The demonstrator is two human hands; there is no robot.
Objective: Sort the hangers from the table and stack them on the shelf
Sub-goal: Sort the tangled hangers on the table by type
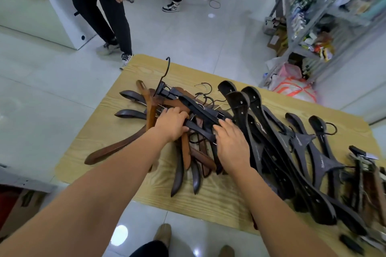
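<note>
Heap of hangers, brown and black, jumbled at centre of table. Left hand at the heap's middle, fingers curled round several hangers. Right hand just beside at 4 o'clock, fingers near straight, lying on a black hanger. Row of black hangers at 3 o'clock. Shelf at 1 o'clock, well apart.

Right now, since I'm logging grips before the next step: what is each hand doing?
Left hand: closed, grip around hangers in the mixed pile.
Right hand: open, fingers resting on a black hanger.
</note>
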